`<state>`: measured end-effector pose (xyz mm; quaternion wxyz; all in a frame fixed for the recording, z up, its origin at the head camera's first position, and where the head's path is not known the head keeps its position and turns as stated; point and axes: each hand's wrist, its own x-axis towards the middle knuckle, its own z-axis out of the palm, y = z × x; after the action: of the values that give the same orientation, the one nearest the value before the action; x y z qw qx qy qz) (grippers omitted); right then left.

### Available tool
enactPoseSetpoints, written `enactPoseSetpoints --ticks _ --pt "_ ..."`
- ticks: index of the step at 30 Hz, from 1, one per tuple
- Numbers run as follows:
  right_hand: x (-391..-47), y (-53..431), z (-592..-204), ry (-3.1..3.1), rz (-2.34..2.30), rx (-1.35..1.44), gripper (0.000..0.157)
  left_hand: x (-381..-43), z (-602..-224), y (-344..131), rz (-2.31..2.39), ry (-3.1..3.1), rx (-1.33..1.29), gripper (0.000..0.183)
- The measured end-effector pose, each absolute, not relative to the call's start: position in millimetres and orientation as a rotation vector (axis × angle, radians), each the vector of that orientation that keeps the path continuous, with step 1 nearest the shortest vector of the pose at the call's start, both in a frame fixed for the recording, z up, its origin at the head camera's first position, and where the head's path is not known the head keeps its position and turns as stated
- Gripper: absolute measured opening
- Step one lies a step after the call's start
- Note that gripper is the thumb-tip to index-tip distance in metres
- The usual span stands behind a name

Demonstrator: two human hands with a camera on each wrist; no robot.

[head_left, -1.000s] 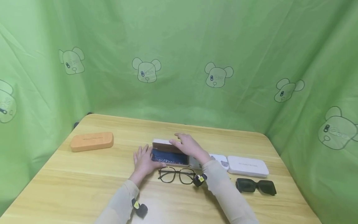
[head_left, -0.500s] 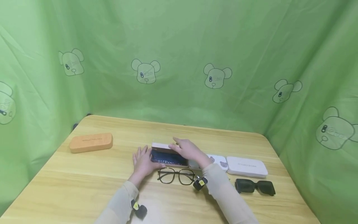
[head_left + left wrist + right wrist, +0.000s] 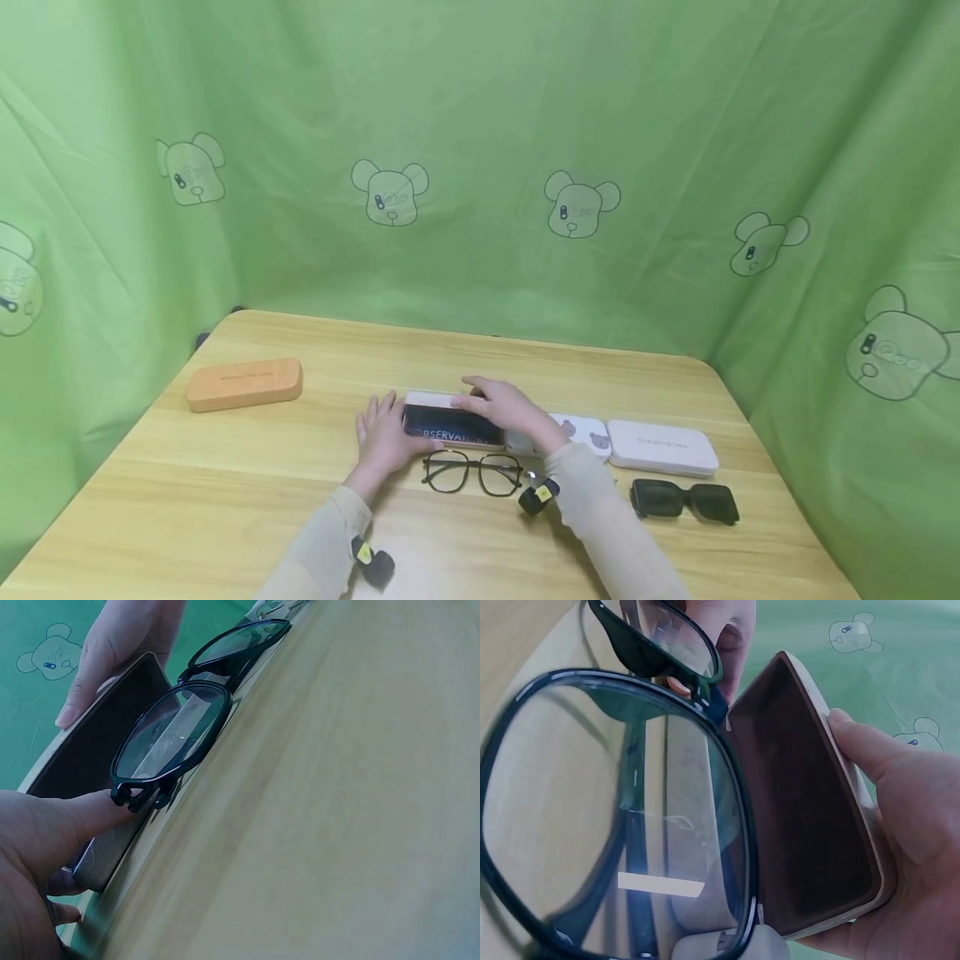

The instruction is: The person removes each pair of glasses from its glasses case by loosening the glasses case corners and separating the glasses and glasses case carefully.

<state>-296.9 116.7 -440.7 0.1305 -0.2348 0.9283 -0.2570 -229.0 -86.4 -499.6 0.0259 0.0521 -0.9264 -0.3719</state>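
Both hands are at a white glasses case [image 3: 427, 399] with a dark brown lining, its lid half lowered. Inside lies a dark blue cloth [image 3: 448, 422] with white lettering. My left hand [image 3: 386, 438] holds the case's left end, thumb along the front edge and fingers spread behind. The thumb of my right hand [image 3: 507, 406] presses on the outside of the lid [image 3: 877, 832], with the other fingers behind it. Black-framed eyeglasses [image 3: 481, 473] stand on the table just in front of the case, and they block part of both wrist views.
Rightward along the row are a bear-print case [image 3: 588, 436], partly hidden by my right arm, and another white case [image 3: 662, 447]. Black sunglasses [image 3: 684, 500] lie in front of them. An orange case [image 3: 244, 384] sits far left. Green curtains [image 3: 480, 275] surround the wooden table [image 3: 187, 500].
The case's lid has tipped forward and down, hiding more of the lining. My right hand has come down with it; the left hand has stayed at the case's end.
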Motion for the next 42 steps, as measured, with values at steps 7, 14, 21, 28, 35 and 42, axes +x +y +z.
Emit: enactPoseSetpoints --ticks 7,14,21,28,35,42 --pt "-295 120 -445 2.697 -0.822 -0.713 0.08 -229 -500 -86 -1.16 -2.871 0.171 0.104" --pt "-290 117 -451 2.829 -0.673 -0.909 0.082 -230 -501 -87 -1.145 -2.879 0.171 0.103" --pt "-282 115 -451 2.866 -0.604 -0.938 0.08 -229 -500 -86 -1.144 -2.883 0.168 0.103" --pt "-278 113 -453 2.923 -0.539 -1.006 0.08 -229 -499 -86 -1.14 -2.883 0.171 0.103" --pt "-272 111 -454 2.957 -0.545 -0.952 0.084 -229 -500 -86 -1.109 -2.898 0.176 0.103" --pt "-265 110 -453 2.958 -0.549 -0.915 0.081 -228 -499 -87 -1.1 -2.903 0.166 0.103"
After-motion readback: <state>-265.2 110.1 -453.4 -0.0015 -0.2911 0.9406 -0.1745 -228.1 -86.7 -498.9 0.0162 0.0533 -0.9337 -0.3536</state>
